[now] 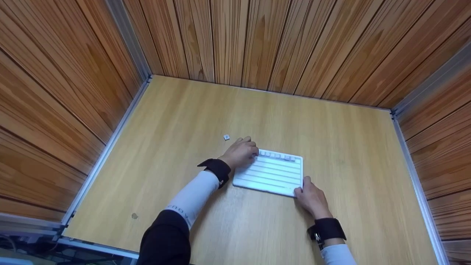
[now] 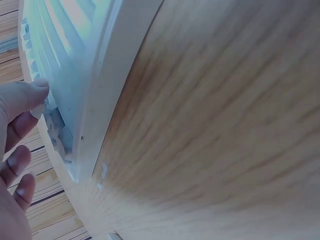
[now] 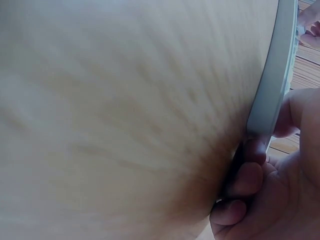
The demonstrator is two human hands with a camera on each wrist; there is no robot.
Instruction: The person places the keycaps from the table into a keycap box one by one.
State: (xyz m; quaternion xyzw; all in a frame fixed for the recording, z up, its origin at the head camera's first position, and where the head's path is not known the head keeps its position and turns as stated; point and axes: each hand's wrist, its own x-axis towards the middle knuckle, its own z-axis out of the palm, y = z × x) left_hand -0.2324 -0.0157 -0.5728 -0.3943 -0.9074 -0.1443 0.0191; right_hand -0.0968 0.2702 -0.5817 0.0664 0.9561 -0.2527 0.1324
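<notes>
Tabletop [image 1: 184,121] of pale wood grain, walled in by brown wood panelling with aluminium edge strips. At the left of the working area, a small grey-white tile piece [image 1: 226,137] lies loose on the table, just beyond the left hand and apart from it.

Left hand [image 1: 241,152] rests at the far left corner of a white slotted tray [image 1: 270,173], fingers curled down onto the tray's top row. In the left wrist view the thumb and forefinger [image 2: 35,95] pinch a small white piece [image 2: 38,111] at the edge of that row; the remaining fingers are loosely bent beside it. What the piece is cannot be told from the pictures.

The tray lies flat on the table at the centre, slightly skewed, with ridged horizontal channels and a line of small tiles [image 1: 278,156] seated along its far edge.

Right hand [image 1: 311,197] grips the tray's near right corner, thumb on the upper face. The right wrist view shows its fingers [image 3: 245,180] curled under and against the tray rim [image 3: 272,80].
</notes>
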